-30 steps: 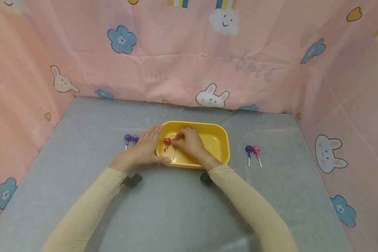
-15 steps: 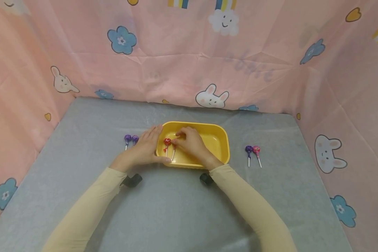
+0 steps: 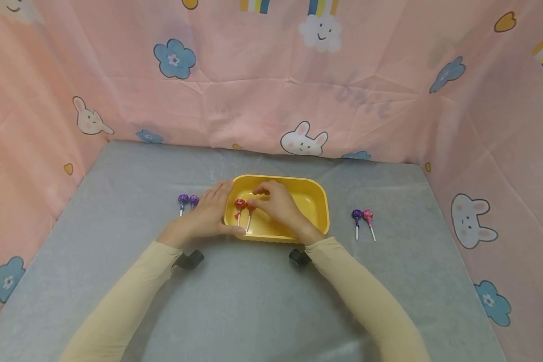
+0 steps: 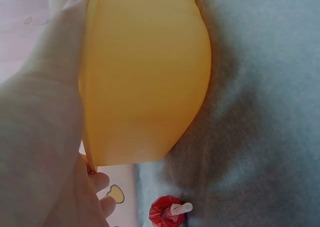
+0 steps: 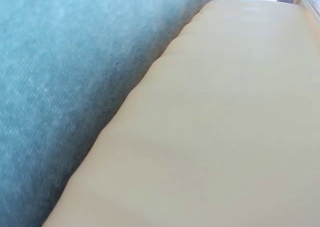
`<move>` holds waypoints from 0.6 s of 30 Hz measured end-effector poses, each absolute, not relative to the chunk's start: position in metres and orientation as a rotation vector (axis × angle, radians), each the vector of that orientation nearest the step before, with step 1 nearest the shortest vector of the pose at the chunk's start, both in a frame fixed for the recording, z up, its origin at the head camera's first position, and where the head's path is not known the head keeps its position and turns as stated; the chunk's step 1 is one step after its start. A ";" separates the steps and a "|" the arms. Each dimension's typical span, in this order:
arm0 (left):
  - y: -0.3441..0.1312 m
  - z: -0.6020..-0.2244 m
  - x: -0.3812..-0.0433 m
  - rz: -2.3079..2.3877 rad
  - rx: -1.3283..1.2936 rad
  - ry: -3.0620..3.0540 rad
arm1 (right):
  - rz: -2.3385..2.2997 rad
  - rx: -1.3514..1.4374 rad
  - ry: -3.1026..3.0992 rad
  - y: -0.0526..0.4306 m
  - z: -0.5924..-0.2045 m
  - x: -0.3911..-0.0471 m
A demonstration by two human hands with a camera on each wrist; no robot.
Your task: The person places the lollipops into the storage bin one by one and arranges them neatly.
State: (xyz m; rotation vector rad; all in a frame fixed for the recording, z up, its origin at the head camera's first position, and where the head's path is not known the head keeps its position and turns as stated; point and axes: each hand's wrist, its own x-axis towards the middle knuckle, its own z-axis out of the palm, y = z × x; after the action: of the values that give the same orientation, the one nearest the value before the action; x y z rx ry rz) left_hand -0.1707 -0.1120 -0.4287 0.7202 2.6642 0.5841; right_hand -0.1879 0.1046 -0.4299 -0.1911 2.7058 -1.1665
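My left hand (image 3: pixel 206 211) rests against the left end of a yellow plastic tray (image 3: pixel 307 182), fingers by the far corner and thumb over the near rim. In the left wrist view, the tray's outer wall (image 4: pixel 145 77) stands beside that hand. Inside the tray, two red-wrapped lollipops (image 3: pixel 240 204) lie side by side at the left, sticks toward me. My right hand (image 3: pixel 278 203) is over the tray, thumb tip at the head of the right-hand red lollipop (image 3: pixel 249 213). A gap shows between thumb and index finger.
Two purple lollipops (image 3: pixel 183 199) lie left of the tray, partly behind my left hand. Another red lollipop (image 4: pixel 167 211) shows on the cloth in the left wrist view. To the right lie a purple lollipop (image 3: pixel 357 214) and a pink one (image 3: pixel 367 215). A printed pink curtain (image 3: pixel 235 100) encloses the grey table.
My right thumb and index finger have parted from the second red lollipop, whose head now shows more. The right wrist has shifted slightly right. The left hand has stayed in place.
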 end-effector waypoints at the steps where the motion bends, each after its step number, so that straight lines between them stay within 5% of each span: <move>1: -0.112 -0.428 -0.170 0.588 0.717 2.664 | -1.170 -0.183 2.701 0.105 -0.429 -0.187; 18: -0.112 -0.431 -0.168 0.558 0.708 2.716 | -1.126 -0.209 2.686 0.121 -0.415 -0.178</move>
State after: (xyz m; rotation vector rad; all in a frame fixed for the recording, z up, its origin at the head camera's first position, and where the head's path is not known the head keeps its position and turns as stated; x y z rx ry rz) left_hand -0.1676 -0.1117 -0.4306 0.7076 2.7156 0.5581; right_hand -0.1777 0.1212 -0.4149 -0.2092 2.6863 -1.1257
